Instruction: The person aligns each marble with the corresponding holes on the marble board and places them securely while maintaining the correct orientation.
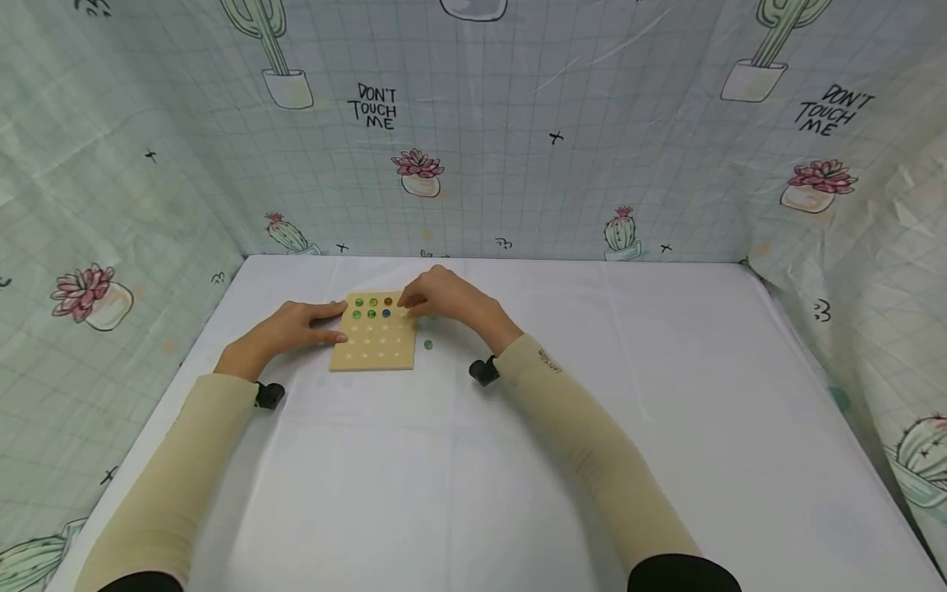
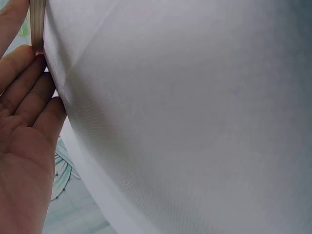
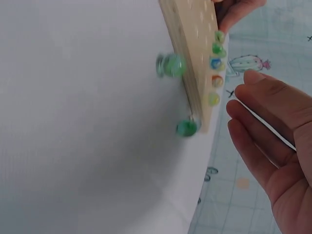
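Note:
A square wooden board (image 1: 376,355) with rows of shallow hollows lies on the white table. Several glass marbles sit in its far rows, among them a green marble (image 1: 358,302), an orange marble (image 3: 217,81) and a blue marble (image 1: 386,313). My left hand (image 1: 284,335) steadies the board's left edge, thumb and forefinger spread, the other fingers straight against its side. Over the far right corner is my right hand (image 1: 444,298), fingertips close to the marbles; the right wrist view shows nothing between its fingers. Two loose green marbles (image 3: 171,65) (image 3: 187,128) rest right of the board.
White cloth covers the table (image 1: 459,460). A patterned curtain (image 1: 488,164) with cactus drawings rises behind it and along both sides. Each wrist carries a small black camera (image 1: 270,395).

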